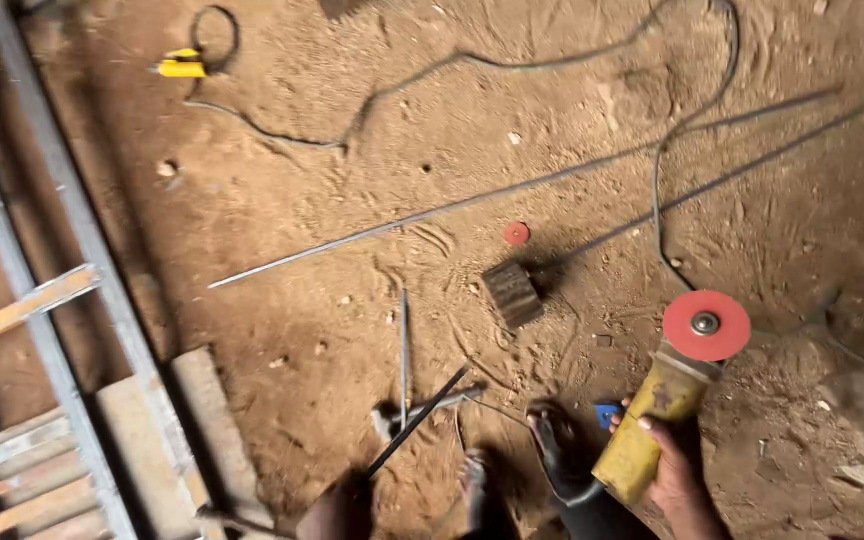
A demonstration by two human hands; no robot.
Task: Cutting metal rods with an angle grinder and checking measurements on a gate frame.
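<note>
My right hand grips the yellow body of an angle grinder at the lower right. Its red disc faces up, above the dirt floor. My left hand shows blurred at the bottom edge, closed on a thin dark rod that slants up to the right. My sandalled feet stand between the two hands. A hammer lies on the ground under the rod.
A grey metal frame with wooden slats fills the left side. A long thin steel rod, a small red disc and a dark ribbed block lie on the dirt. Black cables run across the top, near a yellow tool.
</note>
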